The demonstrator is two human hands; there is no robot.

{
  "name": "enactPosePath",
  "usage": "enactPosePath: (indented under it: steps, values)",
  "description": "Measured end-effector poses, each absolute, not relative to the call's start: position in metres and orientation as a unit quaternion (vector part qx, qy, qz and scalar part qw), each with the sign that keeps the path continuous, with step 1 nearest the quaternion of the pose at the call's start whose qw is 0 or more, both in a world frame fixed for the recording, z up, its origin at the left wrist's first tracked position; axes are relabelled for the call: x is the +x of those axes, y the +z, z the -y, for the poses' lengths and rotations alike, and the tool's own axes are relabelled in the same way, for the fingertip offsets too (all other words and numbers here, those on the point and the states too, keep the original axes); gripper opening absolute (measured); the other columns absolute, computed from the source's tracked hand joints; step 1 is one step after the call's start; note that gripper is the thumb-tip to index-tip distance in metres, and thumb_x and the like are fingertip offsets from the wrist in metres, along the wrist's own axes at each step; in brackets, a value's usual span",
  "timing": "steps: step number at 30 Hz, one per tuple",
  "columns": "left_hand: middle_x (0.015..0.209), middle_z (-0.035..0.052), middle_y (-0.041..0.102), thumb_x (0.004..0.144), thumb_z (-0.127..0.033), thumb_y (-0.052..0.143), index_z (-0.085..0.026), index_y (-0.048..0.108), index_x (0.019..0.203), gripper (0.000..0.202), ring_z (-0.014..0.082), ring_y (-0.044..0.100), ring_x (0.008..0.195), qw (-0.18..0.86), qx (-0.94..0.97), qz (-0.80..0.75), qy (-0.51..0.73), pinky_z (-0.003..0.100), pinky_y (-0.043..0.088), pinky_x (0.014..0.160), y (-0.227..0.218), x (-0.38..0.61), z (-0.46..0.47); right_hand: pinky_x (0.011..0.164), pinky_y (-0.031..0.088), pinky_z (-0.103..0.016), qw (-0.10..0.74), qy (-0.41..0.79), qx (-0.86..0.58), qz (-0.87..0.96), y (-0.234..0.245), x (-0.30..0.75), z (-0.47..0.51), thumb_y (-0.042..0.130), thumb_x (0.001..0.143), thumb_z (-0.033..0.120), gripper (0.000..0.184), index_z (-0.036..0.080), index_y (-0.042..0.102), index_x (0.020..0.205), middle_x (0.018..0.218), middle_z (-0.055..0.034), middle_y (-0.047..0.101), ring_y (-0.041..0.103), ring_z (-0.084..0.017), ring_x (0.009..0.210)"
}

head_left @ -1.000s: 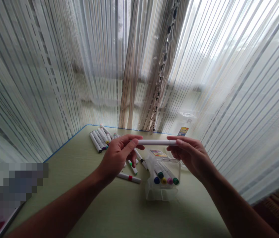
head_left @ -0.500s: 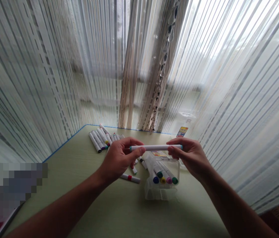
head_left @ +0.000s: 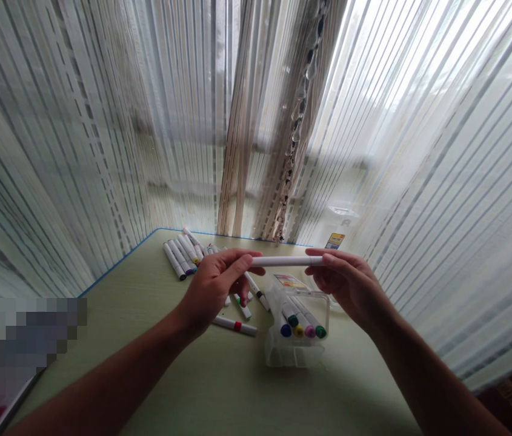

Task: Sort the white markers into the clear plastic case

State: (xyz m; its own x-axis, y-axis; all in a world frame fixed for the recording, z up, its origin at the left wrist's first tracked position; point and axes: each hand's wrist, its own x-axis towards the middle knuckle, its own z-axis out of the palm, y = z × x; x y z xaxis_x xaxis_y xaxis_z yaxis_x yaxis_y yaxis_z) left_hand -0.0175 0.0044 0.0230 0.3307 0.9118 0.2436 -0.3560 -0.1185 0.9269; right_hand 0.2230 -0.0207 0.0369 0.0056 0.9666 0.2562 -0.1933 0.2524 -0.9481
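A white marker [head_left: 285, 261] is held level between my two hands, above the table. My left hand [head_left: 219, 281] pinches its left end between thumb and fingers. The right end is gripped by my right hand [head_left: 349, 272], thumb on the near side; both tips are covered by fingers. Just below the marker stands a clear plastic case [head_left: 295, 356], with several markers lying in it, their blue, yellow, pink and green ends [head_left: 320, 332] facing me. A white marker with a red band [head_left: 237, 326] lies on the table below my left hand.
Several loose white markers [head_left: 178, 257] lie in a group at the back left of the green table [head_left: 114, 339]. A clear package with a yellow label [head_left: 335, 240] stands at the back right. Striped curtains [head_left: 183, 121] hang along the table's far edges.
Both hands have raised the marker slightly and shifted their grip. Its blue-green ends, visible before, are now covered by my fingers. The case and loose markers have stayed put.
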Motion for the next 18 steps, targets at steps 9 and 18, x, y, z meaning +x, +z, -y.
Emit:
enactPosePath:
  steps: [9,18]
  values:
    - [0.080,0.0068,0.073,0.085,-0.034,0.072,-0.009,0.072,0.107,0.032,0.0077,0.053,0.043,0.608,0.543,-0.257,0.519,0.022,0.049,0.039,0.0216,-0.0170,-0.0059,0.044,0.035,-0.026,0.601,0.480,-0.384,0.511,0.0374,0.2237,0.0209,0.076,0.077,0.037,0.026,0.018,0.083,0.093,0.068,-0.0098,0.076,0.053,-0.014,0.049]
    - [0.069,0.0020,0.069,0.078,-0.037,0.081,-0.009,0.073,0.100,0.036,0.0062,0.053,0.043,0.556,0.605,-0.287,0.493,0.017,0.048,0.039,0.0205,-0.0190,-0.0058,0.045,0.038,-0.024,0.584,0.445,-0.392,0.555,0.0330,0.2231,0.0201,0.091,0.066,0.034,0.028,0.019,0.082,0.088,0.062,-0.0054,0.073,0.051,-0.010,0.047]
